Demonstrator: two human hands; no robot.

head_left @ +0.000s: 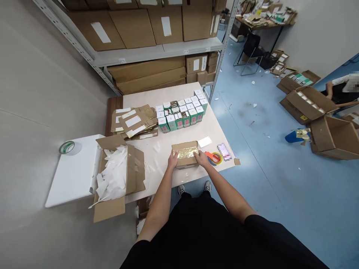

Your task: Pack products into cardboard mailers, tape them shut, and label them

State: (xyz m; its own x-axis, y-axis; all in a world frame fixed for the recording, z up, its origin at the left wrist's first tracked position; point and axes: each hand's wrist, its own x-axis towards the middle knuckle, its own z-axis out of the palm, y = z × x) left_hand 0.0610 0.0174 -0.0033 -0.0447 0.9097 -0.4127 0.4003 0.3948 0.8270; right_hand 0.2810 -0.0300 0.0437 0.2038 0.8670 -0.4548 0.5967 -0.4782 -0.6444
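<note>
A small cardboard box (185,154), its top covered with shiny tape, rests near the front edge of the pale table (165,175). Around its left end my left hand (173,160) is closed, thumb on top. At the right end my right hand (201,158) grips the same box. Just behind it lies a white card (205,142). Beside my right hand are an orange-red tape dispenser (213,157) and rings of coloured tape, partly overlapping. A pixelated pinkish item (224,152) lies further right.
Several green-and-white boxes (179,114) stand in rows behind, with flattened cardboard (136,121) to their left. An open carton (130,173) of white paper sits at the left. Shelving (162,48) rises behind. A person (340,89) is among open cartons (333,134) at the right.
</note>
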